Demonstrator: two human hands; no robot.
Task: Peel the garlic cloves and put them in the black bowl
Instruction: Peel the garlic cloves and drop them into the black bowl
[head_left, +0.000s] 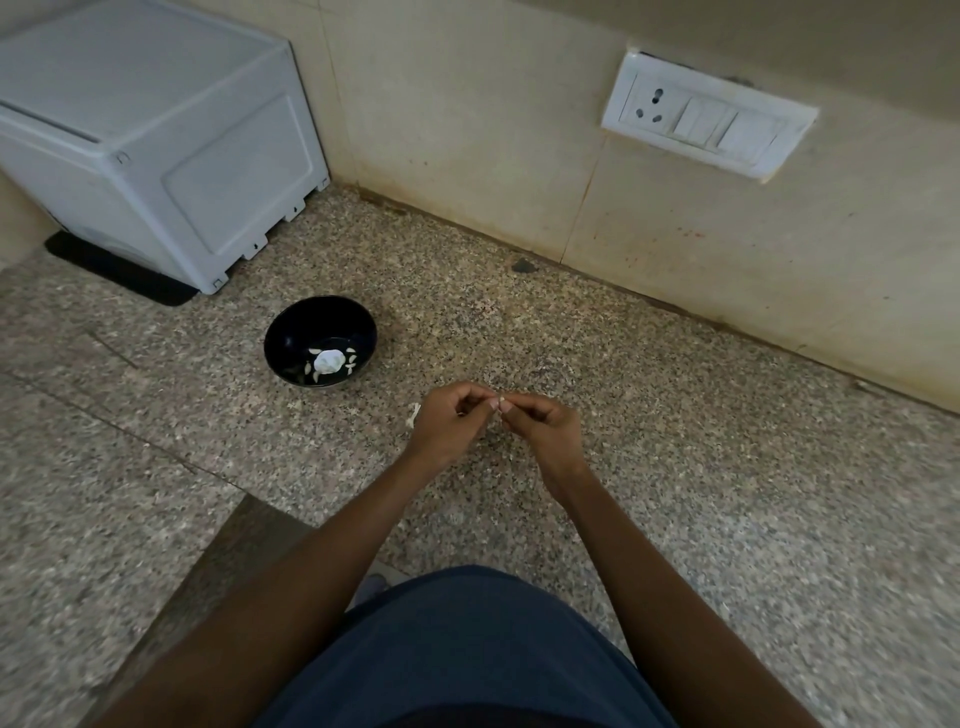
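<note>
Two hands are seen at the centre of the frame, raised over the counter (675, 467). One small pale clove (501, 401) is pinched between them: the fingers of the left hand (451, 423) are curled narrowly, thumb and forefinger closed on one end, and the fingers of the right hand (543, 426) are curled likewise on the other end. The clove is so small that whether skin remains on it cannot be told. One pale scrap of peel (414, 414) is seen just left of the left hand, on the counter.

One bowl (320, 340), black, is set upper left of the hands, well apart from them. One larger white lump (329, 361) is held in it, ringed by roughly seven small pale pieces (351, 368); whether these are cloves or peel cannot be told.

One white appliance (156, 135) is placed in the upper left corner, on a dark mat (119, 273). One white switch plate (709, 119) with a socket is fixed to the wall (467, 114) at the upper right. The counter is of speckled stone; the wall is of beige tile, stained along its foot. A blue garment (467, 649) is seen at the bottom centre.
</note>
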